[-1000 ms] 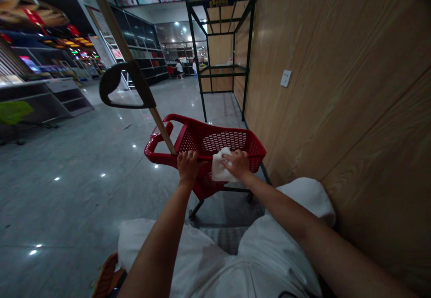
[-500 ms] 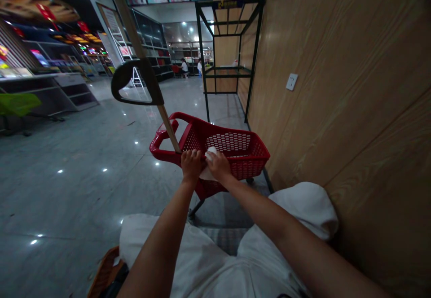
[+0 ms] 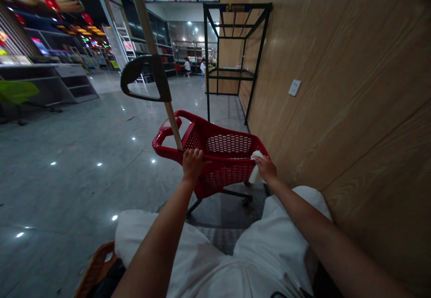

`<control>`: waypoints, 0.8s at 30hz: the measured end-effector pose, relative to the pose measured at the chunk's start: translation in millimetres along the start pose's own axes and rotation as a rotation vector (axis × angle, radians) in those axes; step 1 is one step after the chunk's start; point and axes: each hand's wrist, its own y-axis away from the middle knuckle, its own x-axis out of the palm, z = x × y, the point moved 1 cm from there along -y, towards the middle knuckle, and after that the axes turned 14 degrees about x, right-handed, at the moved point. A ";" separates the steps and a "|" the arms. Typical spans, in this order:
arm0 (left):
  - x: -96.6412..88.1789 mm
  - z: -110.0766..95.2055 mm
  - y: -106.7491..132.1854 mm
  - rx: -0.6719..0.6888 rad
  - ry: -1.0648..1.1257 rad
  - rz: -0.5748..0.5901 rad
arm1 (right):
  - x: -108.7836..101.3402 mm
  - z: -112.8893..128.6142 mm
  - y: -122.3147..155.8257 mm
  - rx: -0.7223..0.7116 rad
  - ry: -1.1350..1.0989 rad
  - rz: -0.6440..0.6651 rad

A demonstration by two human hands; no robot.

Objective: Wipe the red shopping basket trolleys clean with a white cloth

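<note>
A red plastic shopping cart (image 3: 222, 177) with a mesh basket stands in front of my knees. My left hand (image 3: 193, 163) is wrapped over the near rim, close to the handle end. At the right end of that rim, my right hand (image 3: 267, 168) presses a white cloth (image 3: 255, 172) against the edge, and part of the cloth hangs down outside the basket. A wooden pole (image 3: 175, 127) slants up past the cart's handle, with a dark loop-shaped grip (image 3: 164, 80) around it.
A wood-panelled wall (image 3: 336, 87) with a socket (image 3: 294, 87) rises close on my right. Behind the cart stands a dark metal frame rack (image 3: 208, 82). An orange basket (image 3: 92, 271) sits by my left leg. Two people (image 3: 187, 67) are far back.
My right hand has slid the cloth rightward along the near rim, from beside my left hand to the basket's far right end. My left hand stays on the rim.
</note>
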 end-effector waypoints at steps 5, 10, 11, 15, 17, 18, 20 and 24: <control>-3.1 -2.4 -2.4 0.000 -0.028 -0.002 | -2.5 26.9 5.2 0.075 -0.052 0.018; -5.5 -2.0 -2.5 -0.020 -0.034 -0.008 | 6.6 156.8 35.5 -0.141 -0.179 0.123; -6.1 -1.6 -2.1 -0.015 -0.040 -0.005 | 7.5 180.3 40.9 -0.174 -0.206 0.129; -8.0 0.1 -0.6 0.004 -0.048 0.028 | 7.2 220.1 52.2 -0.237 -0.261 0.110; -7.5 0.9 -0.3 0.007 -0.016 0.031 | 7.5 203.4 51.6 -0.270 -0.245 0.102; -6.7 1.4 -0.2 0.006 0.004 0.028 | 8.0 187.3 49.8 -0.278 -0.224 0.099; -4.3 2.2 0.1 0.001 0.032 0.017 | 8.7 144.0 43.5 -0.253 -0.165 0.089; 0.4 2.1 0.2 0.015 0.032 -0.006 | 5.1 44.1 24.3 -0.121 -0.069 0.038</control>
